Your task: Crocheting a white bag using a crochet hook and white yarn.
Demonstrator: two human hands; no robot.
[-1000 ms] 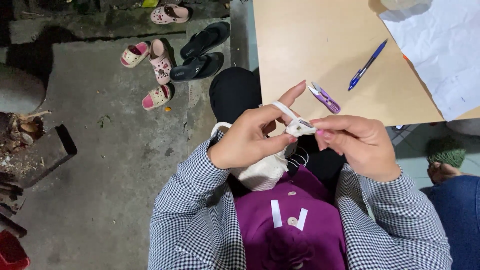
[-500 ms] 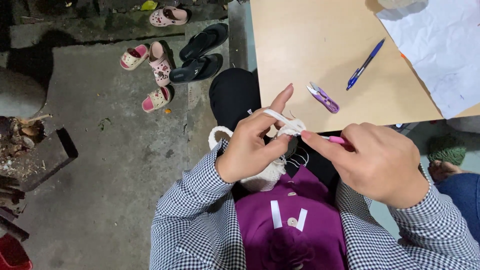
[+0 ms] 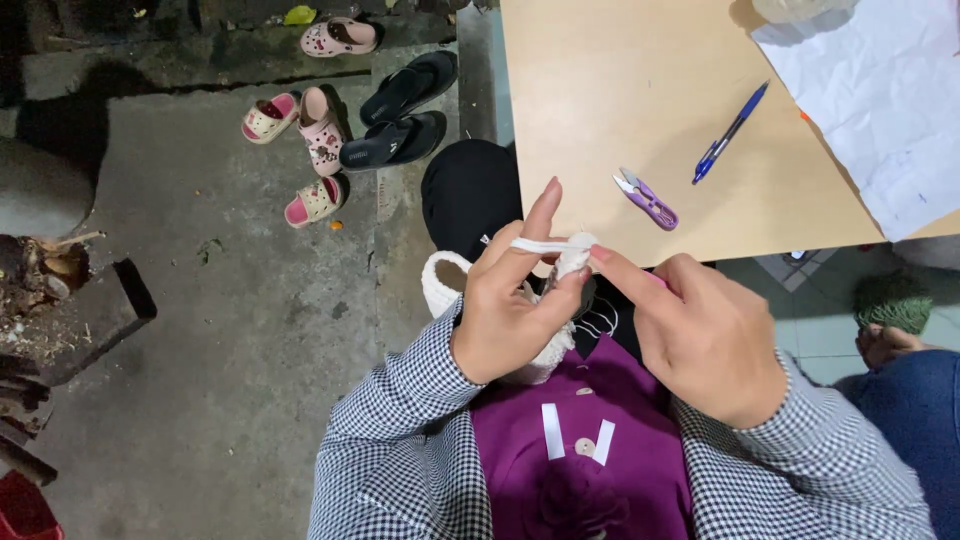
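Left hand (image 3: 510, 310) raised in front of the chest, index finger pointing straight up, a white yarn strand (image 3: 540, 243) stretched across that finger, thumb and remaining fingers curled and pinching a small white crocheted piece (image 3: 572, 262). Right hand (image 3: 705, 335) just beside, index finger and thumb pressed together at the top of the same white piece, a sliver of pink, perhaps a hook, showing under the index finger, too hidden to be sure. White piece held between both hands, above the lap, with more white knitted fabric (image 3: 445, 285) hanging below the left palm against a purple garment (image 3: 600, 470). Checked sleeves (image 3: 400, 440) on both arms. On the pale wooden table (image 3: 600, 90) beyond the hands: purple thread snips (image 3: 648, 200), a blue pen (image 3: 730, 132), a crumpled white paper sheet (image 3: 880, 90), all well apart from the fingers. On the concrete floor at left, pink sandals (image 3: 320, 130) and black flip-flops (image 3: 400, 115).
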